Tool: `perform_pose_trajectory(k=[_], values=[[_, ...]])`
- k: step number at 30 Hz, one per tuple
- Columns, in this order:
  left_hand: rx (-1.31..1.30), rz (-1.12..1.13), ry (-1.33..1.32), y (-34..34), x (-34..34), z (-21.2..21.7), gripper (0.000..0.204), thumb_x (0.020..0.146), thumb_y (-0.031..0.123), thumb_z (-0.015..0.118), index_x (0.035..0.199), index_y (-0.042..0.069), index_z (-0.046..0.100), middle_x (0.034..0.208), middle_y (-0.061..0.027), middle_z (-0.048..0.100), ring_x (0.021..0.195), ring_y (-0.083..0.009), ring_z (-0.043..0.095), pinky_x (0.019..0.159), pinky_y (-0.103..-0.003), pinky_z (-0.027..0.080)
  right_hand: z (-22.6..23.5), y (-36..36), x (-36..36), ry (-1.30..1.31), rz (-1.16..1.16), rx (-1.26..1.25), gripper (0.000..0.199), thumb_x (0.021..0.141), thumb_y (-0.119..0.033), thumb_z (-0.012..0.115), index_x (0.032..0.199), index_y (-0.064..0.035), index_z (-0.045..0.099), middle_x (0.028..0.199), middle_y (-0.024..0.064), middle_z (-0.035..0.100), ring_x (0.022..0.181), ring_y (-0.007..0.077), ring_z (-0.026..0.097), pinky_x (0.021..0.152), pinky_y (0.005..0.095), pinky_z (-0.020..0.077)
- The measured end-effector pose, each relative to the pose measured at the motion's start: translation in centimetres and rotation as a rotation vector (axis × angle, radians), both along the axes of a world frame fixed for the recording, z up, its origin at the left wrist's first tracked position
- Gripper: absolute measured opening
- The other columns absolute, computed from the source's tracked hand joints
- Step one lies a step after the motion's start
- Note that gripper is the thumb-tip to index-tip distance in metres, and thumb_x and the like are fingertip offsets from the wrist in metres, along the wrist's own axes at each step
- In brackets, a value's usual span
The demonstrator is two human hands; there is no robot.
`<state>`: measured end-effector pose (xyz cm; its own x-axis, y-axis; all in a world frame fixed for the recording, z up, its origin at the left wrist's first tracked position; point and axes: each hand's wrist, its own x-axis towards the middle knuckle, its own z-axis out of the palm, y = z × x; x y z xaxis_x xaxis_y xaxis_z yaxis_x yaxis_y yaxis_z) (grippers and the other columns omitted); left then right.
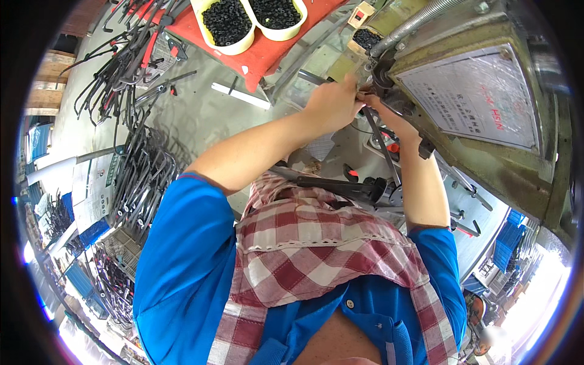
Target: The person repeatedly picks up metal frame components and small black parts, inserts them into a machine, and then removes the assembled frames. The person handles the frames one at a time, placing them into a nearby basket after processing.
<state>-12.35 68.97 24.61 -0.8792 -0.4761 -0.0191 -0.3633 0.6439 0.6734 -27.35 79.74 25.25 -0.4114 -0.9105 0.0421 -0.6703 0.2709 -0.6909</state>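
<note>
Left hand and right hand are close together by a big olive-green metal machine. A long, dark metal bar slopes below them; I can't tell if either hand's fingers grip it.

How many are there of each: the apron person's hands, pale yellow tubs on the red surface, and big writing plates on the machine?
Hands: 2 (left hand, right hand)
Pale yellow tubs: 2
Big writing plate: 1
Total: 5

head-worn left fisheye, upright, looks steeply down from the wearer's head, checked apron very near at lower centre, left hand and right hand farther out above mid-frame, floor beyond, straight edges bowing.
</note>
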Motion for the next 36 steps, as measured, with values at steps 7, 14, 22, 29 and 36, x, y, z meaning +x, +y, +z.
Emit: perform_pose_trajectory(k=[7, 14, 22, 29, 36], values=[[0.407, -0.532, -0.209, 3.9, 8.7, -8.4, 0.02, 0.085, 0.024, 0.065, 0.094, 0.006, 0.064, 0.089, -0.0162, 0.065, 0.084, -0.0325, 0.064, 0.073, -0.042, 0.049, 1.5, -0.8, 1.3, -0.256, -0.052, 0.079, 0.02, 0.074, -0.018, 0.076, 0.088, -0.0068, 0.068, 0.082, 0.004, 0.067, 0.078, 0.0187, 0.061, 0.073, 0.0343, 0.0483], [0.493, -0.357, -0.111, 3.4, 7.1, -5.0, 0.022, 0.086, 0.021, 0.066, 0.097, 0.003, 0.062, 0.085, -0.0141, 0.067, 0.077, -0.0291, 0.065, 0.07, -0.039, 0.049, -0.3, 1.2, 2.7, -0.176, -0.134, -0.044, 0.015, 0.082, -0.012, 0.072, 0.093, -0.0027, 0.067, 0.089, 0.0039, 0.068, 0.084, 0.0129, 0.061, 0.08, 0.0304, 0.0483], [1.013, 0.046, 0.186, 1.1, 2.0, -2.0, 0.014, 0.087, 0.007, 0.061, 0.093, -0.006, 0.059, 0.072, -0.0097, 0.065, 0.063, -0.0132, 0.062, 0.057, -0.027, 0.049, -0.5, 2.5, 2.7, 0.123, -0.027, 0.01, 0.017, 0.088, -0.013, 0.065, 0.103, -0.004, 0.067, 0.1, 0.0071, 0.069, 0.093, 0.0181, 0.065, 0.083, 0.0315, 0.0486], [0.901, 0.113, 0.328, 1.3, 0.1, -0.2, 0.014, 0.089, 0.002, 0.059, 0.097, -0.008, 0.058, 0.077, -0.0111, 0.066, 0.063, -0.014, 0.062, 0.057, -0.027, 0.05, -3.7, 4.9, 0.4, 0.319, -0.066, 0.115, 0.022, 0.086, -0.011, 0.055, 0.105, -0.003, 0.064, 0.1, 0.0135, 0.066, 0.093, 0.0272, 0.061, 0.081, 0.0366, 0.0462], [0.854, 0.299, 0.375, 1.7, 0.1, 0.0, 0.015, 0.088, 0.001, 0.061, 0.098, -0.009, 0.057, 0.077, -0.0119, 0.067, 0.062, -0.0138, 0.063, 0.054, -0.026, 0.05, 0.1, 2.9, 3.4, 0.041, -0.108, -0.062, 0.022, 0.08, -0.015, 0.053, 0.089, 0.0024, 0.062, 0.081, 0.0217, 0.062, 0.075, 0.036, 0.058, 0.07, 0.0441, 0.0451]])
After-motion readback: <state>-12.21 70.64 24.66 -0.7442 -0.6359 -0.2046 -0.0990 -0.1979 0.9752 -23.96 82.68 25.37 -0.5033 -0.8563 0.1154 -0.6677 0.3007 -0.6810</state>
